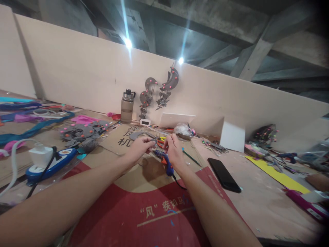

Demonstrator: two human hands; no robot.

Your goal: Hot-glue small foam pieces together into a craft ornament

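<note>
My left hand (140, 147) and my right hand (172, 148) are stretched out over a brown and red cardboard sheet (144, 206). Between their fingertips they pinch a thin grey cut-out piece (153, 136) held just above the table. A larger grey curved piece (136, 134) lies right behind my left hand. Under my right hand a blue hot-glue gun (166, 161) rests on the cardboard with its black cord trailing toward me. Orange-handled scissors (161, 140) lie just beyond the hands.
A black phone (224, 174) lies to the right. A grey bottle (127, 106) stands against the back board, beside hanging grey moon ornaments (159, 87). At left sit a power strip with a white charger (47, 159), grey cut-outs (79, 132) and coloured strips. Yellow sheet (275, 173) at right.
</note>
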